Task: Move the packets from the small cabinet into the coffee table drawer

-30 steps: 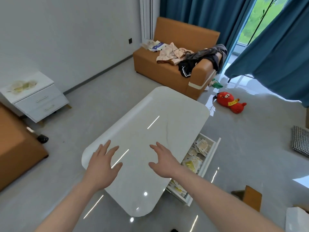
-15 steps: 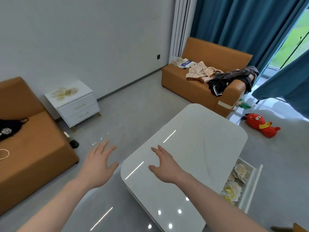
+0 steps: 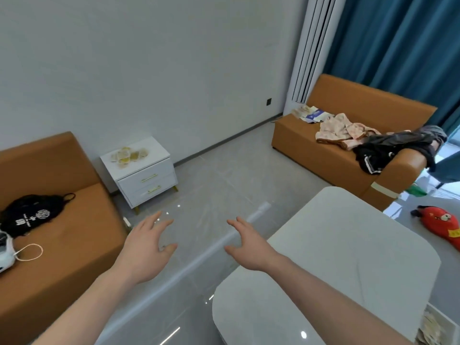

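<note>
Coffee table (image 3: 348, 245) now farther right, cabinet (image 3: 139, 168) nearer.

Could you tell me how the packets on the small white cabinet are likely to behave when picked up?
The packets look thin and flat, so probably light and floppy. They lie in a loose overlapping heap on the cabinet, so some may slide off a handful.

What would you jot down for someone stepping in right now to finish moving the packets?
Left hand: open, holding nothing, out over the grey floor.
Right hand: open, holding nothing, near the white glossy coffee table.
Pale yellow packets lie in a pile on top of the small white two-drawer cabinet.
The coffee table drawer stands open at the lower right and already holds some packets.
Done: part of the transfer.
Left: fetch the pile from the cabinet top, put it in the drawer.
</note>
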A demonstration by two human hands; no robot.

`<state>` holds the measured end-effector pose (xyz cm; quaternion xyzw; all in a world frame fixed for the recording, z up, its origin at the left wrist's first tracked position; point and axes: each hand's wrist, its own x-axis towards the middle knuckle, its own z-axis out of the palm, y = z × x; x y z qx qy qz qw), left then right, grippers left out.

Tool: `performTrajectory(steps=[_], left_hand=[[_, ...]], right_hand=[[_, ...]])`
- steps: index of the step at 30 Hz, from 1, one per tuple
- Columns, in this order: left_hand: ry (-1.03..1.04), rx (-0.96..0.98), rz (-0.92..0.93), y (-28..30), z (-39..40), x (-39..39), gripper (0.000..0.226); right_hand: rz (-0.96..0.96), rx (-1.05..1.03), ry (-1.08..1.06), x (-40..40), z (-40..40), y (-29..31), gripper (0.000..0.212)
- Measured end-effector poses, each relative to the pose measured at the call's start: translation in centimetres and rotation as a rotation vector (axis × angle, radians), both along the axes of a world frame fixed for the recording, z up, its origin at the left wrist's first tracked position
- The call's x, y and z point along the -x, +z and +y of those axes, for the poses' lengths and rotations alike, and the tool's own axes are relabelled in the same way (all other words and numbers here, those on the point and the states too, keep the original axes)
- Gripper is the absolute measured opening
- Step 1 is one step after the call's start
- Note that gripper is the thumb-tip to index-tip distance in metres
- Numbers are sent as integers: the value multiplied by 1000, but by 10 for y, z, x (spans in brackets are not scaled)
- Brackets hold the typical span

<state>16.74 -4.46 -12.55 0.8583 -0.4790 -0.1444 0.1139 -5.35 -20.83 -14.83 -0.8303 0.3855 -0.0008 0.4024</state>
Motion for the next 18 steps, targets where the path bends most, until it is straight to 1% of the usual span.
performTrajectory(steps=[8, 12, 18], left_hand=[[89, 38, 32, 0, -27, -139, 65], [85, 49, 49, -7, -44, -219, 66], [42, -19, 70, -17, -71, -333, 66]], right_hand=[[8, 48, 98, -154, -56, 11, 75], [9, 51, 76, -231, -75, 7, 74], [-10, 9, 16, -327, -85, 1, 73]])
